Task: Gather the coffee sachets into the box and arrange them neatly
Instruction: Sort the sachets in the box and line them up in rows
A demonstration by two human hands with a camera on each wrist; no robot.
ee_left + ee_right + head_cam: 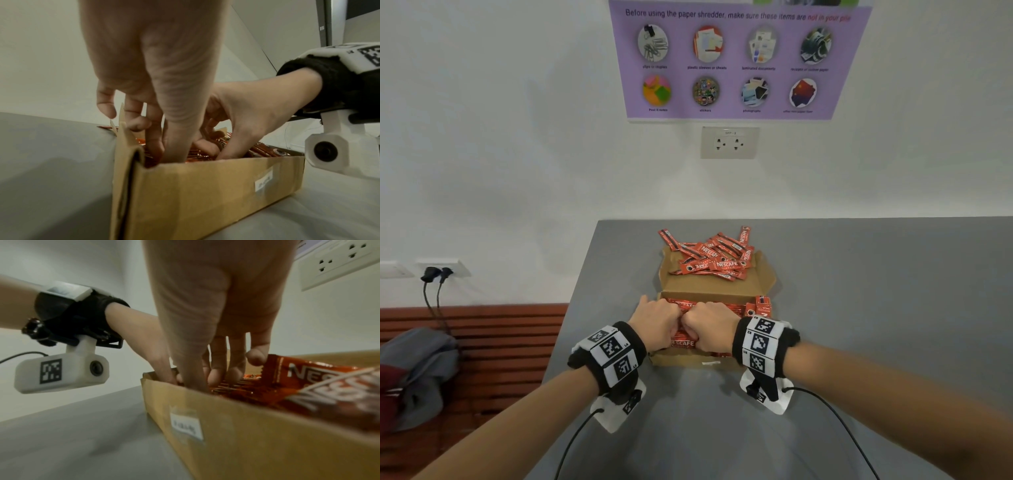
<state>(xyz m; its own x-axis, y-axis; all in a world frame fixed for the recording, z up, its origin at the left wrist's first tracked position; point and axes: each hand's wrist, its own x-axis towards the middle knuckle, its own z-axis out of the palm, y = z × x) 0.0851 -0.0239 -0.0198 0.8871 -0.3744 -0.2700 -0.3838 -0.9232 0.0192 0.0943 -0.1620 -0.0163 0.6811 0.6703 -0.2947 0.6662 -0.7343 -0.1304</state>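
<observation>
So everything here sits around the shallow brown cardboard box (717,358) on the grey tabletop (859,291). Its open lid flap (717,284), on the far side, has a loose heap of red Nescafe coffee sachets (710,258) spilling past its back edge. Inside the box there's a packed row of red sachets (717,306), with a couple standing up at the right end. Both hands are down in the near part of the box, knuckles touching: left hand (655,325) and right hand (710,327), fingers curled down into the sachets, gripping a bundle. If it were me, I'd squeeze that bundle square, slide it against the near wall, keep the labels facing one way, then go for the heap.
</observation>
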